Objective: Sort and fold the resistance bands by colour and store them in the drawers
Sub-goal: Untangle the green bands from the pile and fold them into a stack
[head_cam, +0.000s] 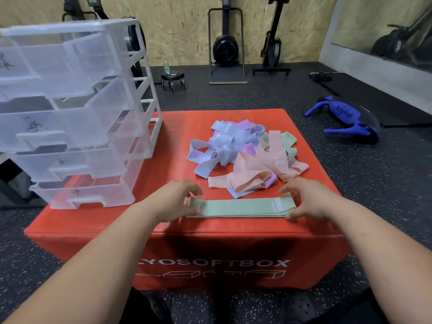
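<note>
Pale green fabric resistance band (238,208) looks soft and light; I'd pinch its ends. Right hand (311,199) relaxed, thumb touching; left hand (178,201) grip unclear.

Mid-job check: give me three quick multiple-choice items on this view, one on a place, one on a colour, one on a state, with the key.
1. The drawer unit stands: A on the floor; B on the left of the red box; C on a shelf.
2. The band between the left hand and right hand is: A blue; B green; C pink.
3. That band is: A rolled up; B lying flat; C knotted.
Key: 1 B, its base rests on the box top; 2 B, pale green fabric; 3 B, stretched flat near the front edge.
</note>
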A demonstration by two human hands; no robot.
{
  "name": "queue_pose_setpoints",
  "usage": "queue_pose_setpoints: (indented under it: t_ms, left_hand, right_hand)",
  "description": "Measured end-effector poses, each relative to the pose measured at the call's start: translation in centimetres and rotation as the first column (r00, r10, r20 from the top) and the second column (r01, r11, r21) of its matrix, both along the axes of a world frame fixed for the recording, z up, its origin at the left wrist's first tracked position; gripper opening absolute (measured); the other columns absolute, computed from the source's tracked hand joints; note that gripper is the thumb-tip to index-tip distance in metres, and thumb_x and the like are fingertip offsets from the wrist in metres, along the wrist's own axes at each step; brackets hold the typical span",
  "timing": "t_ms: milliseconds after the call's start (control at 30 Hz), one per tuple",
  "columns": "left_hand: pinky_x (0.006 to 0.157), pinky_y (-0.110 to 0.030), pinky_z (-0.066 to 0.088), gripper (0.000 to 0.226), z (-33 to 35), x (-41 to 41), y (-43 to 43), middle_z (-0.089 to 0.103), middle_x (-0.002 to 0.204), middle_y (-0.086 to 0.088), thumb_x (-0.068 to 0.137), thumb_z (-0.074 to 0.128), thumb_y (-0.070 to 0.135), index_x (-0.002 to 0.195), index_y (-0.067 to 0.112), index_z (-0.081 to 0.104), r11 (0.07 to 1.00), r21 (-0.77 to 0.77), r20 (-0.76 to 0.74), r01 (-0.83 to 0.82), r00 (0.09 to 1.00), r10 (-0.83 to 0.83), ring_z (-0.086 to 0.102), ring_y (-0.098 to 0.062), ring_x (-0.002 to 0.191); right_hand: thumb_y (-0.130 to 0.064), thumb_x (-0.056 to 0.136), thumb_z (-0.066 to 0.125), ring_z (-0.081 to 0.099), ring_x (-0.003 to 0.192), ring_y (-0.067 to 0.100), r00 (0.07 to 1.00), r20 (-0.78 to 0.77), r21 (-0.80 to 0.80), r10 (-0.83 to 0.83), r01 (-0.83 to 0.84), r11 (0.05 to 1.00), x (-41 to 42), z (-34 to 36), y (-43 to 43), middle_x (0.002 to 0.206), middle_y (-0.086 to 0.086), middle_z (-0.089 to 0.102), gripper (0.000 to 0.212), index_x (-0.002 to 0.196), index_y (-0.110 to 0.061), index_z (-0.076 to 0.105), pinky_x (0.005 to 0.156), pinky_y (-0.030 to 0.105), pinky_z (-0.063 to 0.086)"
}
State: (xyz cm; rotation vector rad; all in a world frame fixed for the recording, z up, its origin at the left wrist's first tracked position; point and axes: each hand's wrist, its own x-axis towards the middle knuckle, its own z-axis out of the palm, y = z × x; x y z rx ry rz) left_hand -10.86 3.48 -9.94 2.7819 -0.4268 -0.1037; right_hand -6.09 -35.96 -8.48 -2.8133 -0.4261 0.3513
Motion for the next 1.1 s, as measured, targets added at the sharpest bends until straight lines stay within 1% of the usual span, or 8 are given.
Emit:
queue_pose_setpoints:
  t_ms: [167, 300, 533, 667, 767, 900, 1000, 1100]
  left_hand:
    - [0.087, -0.031, 0.056, 0.058, 0.0, -0.5, 0.5, 0.067, 0.113, 0.013, 0.076, 0.091, 0.037, 0.129, 0.026, 0.070, 1.000, 0.022, -0.011, -0.008, 1.000, 0.008, 0.066, -0.009, 0.098]
    - [0.089, -0.034, 0.055, 0.064, -0.1, -0.7, 0.7, 0.065, 0.116, 0.010, 0.074, 0.092, 0.043, 0.132, 0.024, 0.069, 0.999, 0.044, -0.007, -0.006, 1.000, 0.006, 0.065, -0.011, 0.099]
    - [0.087, -0.028, 0.052, 0.064, -0.3, -0.7, 0.8, 0.066, 0.114, 0.007, 0.073, 0.094, 0.036, 0.131, 0.021, 0.071, 0.998, 0.051, -0.005, -0.024, 1.000, 0.024, 0.063, -0.010, 0.092]
    - [0.088, -0.031, 0.054, 0.070, -0.4, -0.6, 0.7, 0.064, 0.114, 0.008, 0.070, 0.095, 0.041, 0.133, 0.024, 0.069, 0.999, 0.021, -0.006, -0.038, 0.999, 0.038, 0.061, -0.010, 0.092]
    - [0.086, -0.033, 0.054, 0.065, -0.4, -0.2, 0.6, 0.063, 0.107, 0.007, 0.070, 0.096, 0.040, 0.128, 0.023, 0.072, 0.998, 0.046, -0.004, -0.031, 1.000, 0.031, 0.060, -0.011, 0.089]
    - [0.089, -0.035, 0.054, 0.073, -0.6, 0.0, 0.6, 0.063, 0.111, 0.012, 0.068, 0.093, 0.050, 0.133, 0.031, 0.067, 0.996, 0.087, -0.014, -0.018, 1.000, 0.019, 0.061, -0.011, 0.097]
    - [0.092, -0.037, 0.055, 0.085, -0.6, 0.4, 1.0, 0.061, 0.124, 0.018, 0.065, 0.081, 0.074, 0.140, 0.038, 0.059, 0.995, 0.101, -0.003, -0.018, 1.000, 0.019, 0.062, -0.009, 0.109]
    - [0.095, -0.038, 0.055, 0.081, -0.3, 1.4, 1.0, 0.061, 0.124, 0.021, 0.069, 0.070, 0.082, 0.137, 0.039, 0.060, 0.999, 0.015, 0.046, -0.052, 0.998, 0.051, 0.061, -0.006, 0.110]
  right_hand:
    - [-0.030, 0.062, 0.097, 0.067, 0.095, 0.007, 1.000, 0.018, -0.019, 0.010, -0.010, 1.000, -0.2, -0.3, 0.2, 0.111, -0.012, 0.072, 0.060, 0.117, -0.037, 0.072, 0.087, 0.023, 0.051]
    - [-0.034, 0.061, 0.097, 0.067, 0.097, 0.008, 0.999, 0.019, -0.019, 0.026, -0.025, 1.000, -0.4, -0.2, 0.2, 0.112, -0.013, 0.071, 0.068, 0.123, -0.036, 0.070, 0.092, 0.026, 0.053]
    - [-0.035, 0.063, 0.098, 0.066, 0.094, 0.006, 0.997, 0.043, -0.053, 0.062, -0.060, 0.997, -0.2, -0.4, 0.3, 0.109, -0.011, 0.072, 0.066, 0.124, -0.033, 0.072, 0.088, 0.022, 0.051]
    - [-0.039, 0.061, 0.098, 0.066, 0.094, 0.006, 0.996, 0.047, -0.076, 0.072, -0.068, 0.995, 0.1, -0.7, 0.3, 0.108, -0.013, 0.071, 0.069, 0.124, -0.034, 0.071, 0.089, 0.024, 0.052]
    - [-0.041, 0.059, 0.098, 0.065, 0.094, 0.008, 0.994, 0.060, -0.105, 0.086, -0.080, 0.991, 0.4, -0.8, 0.3, 0.108, -0.012, 0.071, 0.068, 0.122, -0.034, 0.072, 0.089, 0.027, 0.053]
    - [-0.046, 0.058, 0.097, 0.064, 0.098, 0.007, 0.993, 0.049, -0.115, 0.108, -0.102, 0.988, 0.6, -0.8, 0.2, 0.114, -0.014, 0.071, 0.072, 0.124, -0.035, 0.070, 0.091, 0.026, 0.052]
    - [-0.054, 0.056, 0.095, 0.063, 0.102, 0.002, 0.996, 0.032, -0.016, 0.078, -0.077, 0.997, 0.9, -0.2, -0.5, 0.119, -0.019, 0.069, 0.077, 0.126, -0.040, 0.067, 0.092, 0.023, 0.050]
    - [-0.056, 0.063, 0.093, 0.065, 0.094, -0.005, 0.996, 0.091, 0.180, -0.022, 0.005, 0.984, 1.8, 0.2, -1.2, 0.109, -0.020, 0.071, 0.062, 0.118, -0.040, 0.072, 0.090, 0.024, 0.051]
